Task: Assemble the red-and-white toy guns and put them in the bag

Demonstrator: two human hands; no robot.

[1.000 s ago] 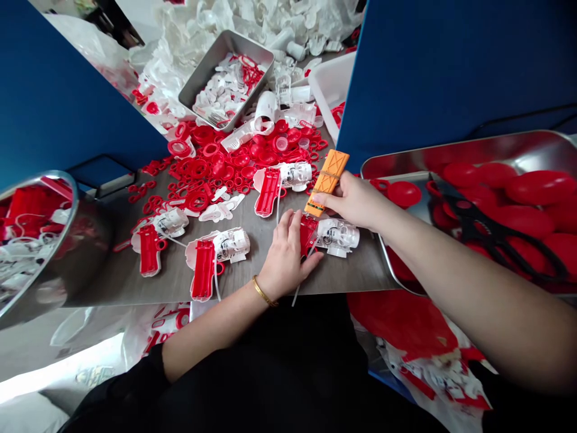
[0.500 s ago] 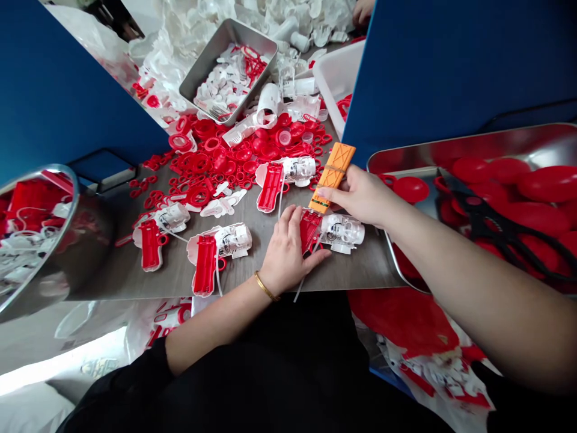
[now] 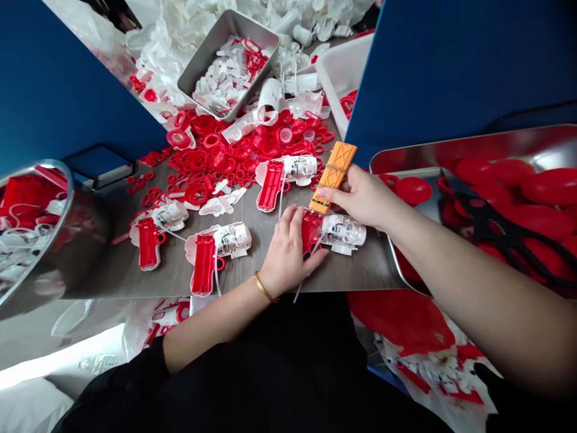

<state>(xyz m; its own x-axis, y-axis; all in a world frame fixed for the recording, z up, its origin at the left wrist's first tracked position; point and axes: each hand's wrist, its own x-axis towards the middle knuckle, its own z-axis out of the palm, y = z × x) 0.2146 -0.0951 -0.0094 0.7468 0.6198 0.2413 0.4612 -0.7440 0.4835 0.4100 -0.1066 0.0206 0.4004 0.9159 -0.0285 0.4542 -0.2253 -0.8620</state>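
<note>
My right hand [image 3: 363,195] grips an orange plastic block [image 3: 333,174] with a dark band round it, thumb on its face. The block's lower end meets the top of an opened red-and-white toy gun [image 3: 342,233], which lies on the table with its clear motor housing to the right. My left hand [image 3: 288,246] holds this gun down by its red handle, covering part of it, thumb below. A thin white tube [image 3: 298,288] runs out beneath. Three similar opened toy guns lie nearby: one [image 3: 273,183] above my left hand, one [image 3: 205,261] to its left, one [image 3: 149,242] farther left.
Red rings and caps [image 3: 211,159] are heaped beyond the guns, below a metal tray [image 3: 187,75] of small parts. A metal bucket [image 3: 74,198] stands at left. On the right, a steel tray [image 3: 451,141] holds red pieces and black scissors [image 3: 496,225]. Blue panels [image 3: 451,66] flank the table.
The view has shifted slightly. Both hands keep their hold and hardly move. Another person's hand at the upper right is out of sight now.
</note>
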